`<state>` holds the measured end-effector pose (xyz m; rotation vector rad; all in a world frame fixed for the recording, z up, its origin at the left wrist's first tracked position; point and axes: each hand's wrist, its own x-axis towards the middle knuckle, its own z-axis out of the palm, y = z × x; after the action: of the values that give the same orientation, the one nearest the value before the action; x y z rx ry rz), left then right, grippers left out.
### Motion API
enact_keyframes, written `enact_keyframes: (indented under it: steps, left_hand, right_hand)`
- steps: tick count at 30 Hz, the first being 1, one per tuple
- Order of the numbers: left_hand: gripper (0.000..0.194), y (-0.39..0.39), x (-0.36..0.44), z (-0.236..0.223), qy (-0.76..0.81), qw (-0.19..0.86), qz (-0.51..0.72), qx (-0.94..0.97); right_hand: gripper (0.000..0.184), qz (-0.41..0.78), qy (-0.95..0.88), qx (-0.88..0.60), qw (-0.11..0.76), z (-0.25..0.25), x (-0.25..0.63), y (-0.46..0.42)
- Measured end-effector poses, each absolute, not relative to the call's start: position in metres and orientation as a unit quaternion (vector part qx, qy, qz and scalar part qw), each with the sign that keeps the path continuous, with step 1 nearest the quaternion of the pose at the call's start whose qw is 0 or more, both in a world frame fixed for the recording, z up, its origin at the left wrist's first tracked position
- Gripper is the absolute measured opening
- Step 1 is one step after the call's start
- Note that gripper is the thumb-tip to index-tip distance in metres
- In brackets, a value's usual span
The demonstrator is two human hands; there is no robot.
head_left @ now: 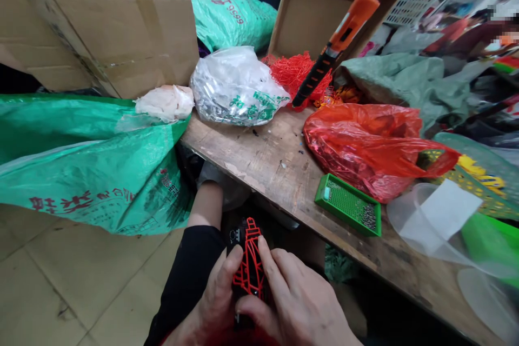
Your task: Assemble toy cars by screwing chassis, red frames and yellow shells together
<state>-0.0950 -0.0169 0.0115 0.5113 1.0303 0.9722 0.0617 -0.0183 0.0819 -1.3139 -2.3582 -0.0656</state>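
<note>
At the bottom of the view, my left hand (pixel 211 303) and my right hand (pixel 292 303) grip a red openwork plastic piece (pixel 249 265) from both sides. It has a narrow, tower-like top and sits against something black, and my fingers hide its lower part. My right fingertips press on its red bars. Above my hands stands a worn wooden workbench (pixel 259 167), its edge running diagonally. A green tray (pixel 348 205) holding small metal parts sits on the bench, out of reach of neither hand's contact.
A hot glue gun (pixel 340 38) lies across tangled red netting (pixel 294 75) at the bench's back. Also there are a clear bag of metal bits (pixel 237 86), a red plastic bag (pixel 365 146), green woven sacks (pixel 81 173), cardboard boxes (pixel 105 32) and a tiled floor (pixel 60 292).
</note>
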Motion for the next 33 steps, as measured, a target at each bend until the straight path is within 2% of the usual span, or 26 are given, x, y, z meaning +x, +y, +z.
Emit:
enact_keyframes:
  steps: [3,7,11,14,17,20,24,33]
  left_hand:
    - [0.044,-0.013,-0.09,0.023,0.423,0.771,0.429,0.204]
    - [0.049,-0.008,-0.087,0.034,0.362,0.824,0.41,0.146]
    - [0.055,-0.007,-0.087,0.036,0.358,0.833,0.398,0.139]
    - [0.057,-0.008,-0.088,0.035,0.365,0.839,0.371,0.16]
    - [0.057,-0.01,-0.089,0.036,0.362,0.839,0.37,0.168]
    - [0.059,-0.01,-0.088,0.038,0.357,0.845,0.357,0.175]
    - [0.061,-0.011,-0.086,0.039,0.341,0.853,0.349,0.186]
    - [0.06,-0.009,-0.082,0.034,0.277,0.88,0.353,0.158]
  right_hand:
    - [0.062,0.068,-0.833,-0.492,0.243,0.088,0.069,-0.015]
    - [0.035,0.213,-0.766,-0.523,0.307,0.088,0.078,-0.006]
    - [0.018,0.342,-0.666,-0.55,0.37,0.09,0.08,0.009]
    - [0.019,0.397,-0.594,-0.594,0.371,0.091,0.081,0.02]
    - [0.032,0.463,-0.552,-0.598,0.352,0.089,0.083,0.029]
    - [0.045,0.552,-0.535,-0.54,0.341,0.089,0.086,0.036]
    - [0.033,0.638,-0.526,-0.48,0.294,0.095,0.089,0.042]
    - [0.024,0.611,-0.526,-0.507,0.306,0.098,0.083,0.04]
